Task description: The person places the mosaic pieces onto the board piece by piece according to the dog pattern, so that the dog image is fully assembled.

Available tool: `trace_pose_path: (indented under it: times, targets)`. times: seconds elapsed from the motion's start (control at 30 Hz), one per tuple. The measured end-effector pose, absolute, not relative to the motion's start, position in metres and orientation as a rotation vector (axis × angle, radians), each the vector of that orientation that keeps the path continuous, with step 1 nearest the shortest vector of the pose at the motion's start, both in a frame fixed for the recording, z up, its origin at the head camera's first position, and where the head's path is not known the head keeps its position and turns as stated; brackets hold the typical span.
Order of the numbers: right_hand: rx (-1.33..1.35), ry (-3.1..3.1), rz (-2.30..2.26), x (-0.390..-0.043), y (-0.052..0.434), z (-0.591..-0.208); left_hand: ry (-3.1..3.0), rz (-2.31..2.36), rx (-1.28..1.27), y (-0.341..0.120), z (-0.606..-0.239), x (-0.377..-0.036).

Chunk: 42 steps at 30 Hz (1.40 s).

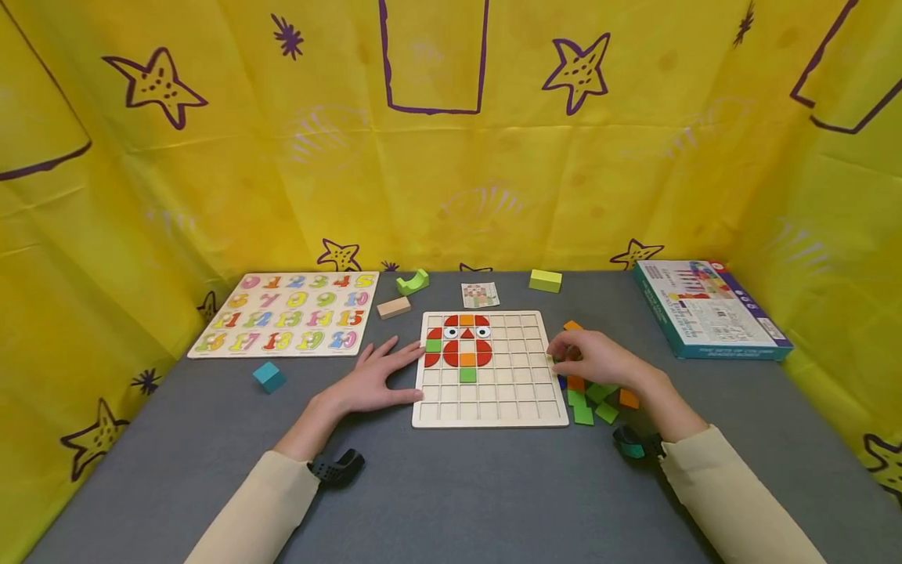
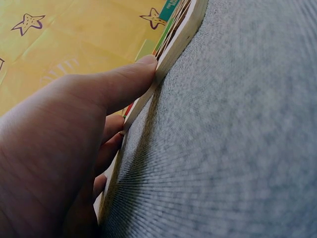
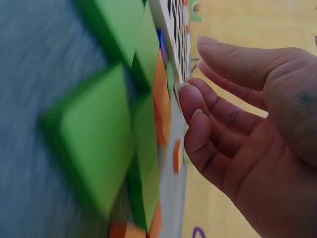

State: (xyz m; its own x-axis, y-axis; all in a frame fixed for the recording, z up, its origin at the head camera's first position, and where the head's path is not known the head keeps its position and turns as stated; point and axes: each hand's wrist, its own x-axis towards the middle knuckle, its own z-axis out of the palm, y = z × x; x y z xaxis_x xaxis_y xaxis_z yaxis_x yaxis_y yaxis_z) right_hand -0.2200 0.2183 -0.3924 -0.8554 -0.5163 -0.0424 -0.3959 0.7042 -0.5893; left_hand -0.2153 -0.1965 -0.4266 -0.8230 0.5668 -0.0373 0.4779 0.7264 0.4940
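A wooden grid board (image 1: 521,392) lies flat in the middle of the table. In its upper left squares sit red, orange and green tiles and two eye tiles, with a green tile (image 1: 468,375) below them. My left hand (image 1: 377,377) is spread at the board's left side; its thumb touches the edge, as the left wrist view shows. Over the board's right edge hovers my right hand (image 1: 595,359), fingers loosely bent, with no piece visible between them. Beneath and beside it lies a heap of loose tiles, among them a green tile (image 3: 96,141) and an orange tile (image 3: 161,96).
A number puzzle board (image 1: 299,316) lies at the left, with a blue cube (image 1: 269,377) before it. Behind the grid board are a wooden block (image 1: 394,308), a green arch (image 1: 413,282), a picture card (image 1: 480,294) and a yellow block (image 1: 546,281). A box (image 1: 712,309) rests far right.
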Motion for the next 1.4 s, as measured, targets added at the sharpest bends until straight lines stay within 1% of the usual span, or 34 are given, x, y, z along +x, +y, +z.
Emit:
trace_pose_path:
  times: [0.37, 0.67, 0.77, 1.13, 1.4]
  targets:
    - [-0.715, 2.667, -0.798, -0.206, 0.256, -0.391, 2.744, 0.705, 0.833, -0.197, -0.428, -0.216]
    - [-0.732, 2.629, -0.746, -0.196, 0.276, -0.387, 2.747, 0.701, 0.822, -0.196, -0.427, -0.216]
    - [-0.762, 2.622, -0.744, -0.195, 0.28, -0.387, 2.748, 0.696, 0.819, -0.197, -0.427, -0.216]
    - [-0.729, 2.644, -0.758, -0.201, 0.281, -0.392, 2.748, 0.712, 0.837, -0.198, -0.429, -0.215]
    - [-0.644, 2.654, -0.794, -0.204, 0.279, -0.374, 2.743, 0.704, 0.825, -0.198, -0.428, -0.215]
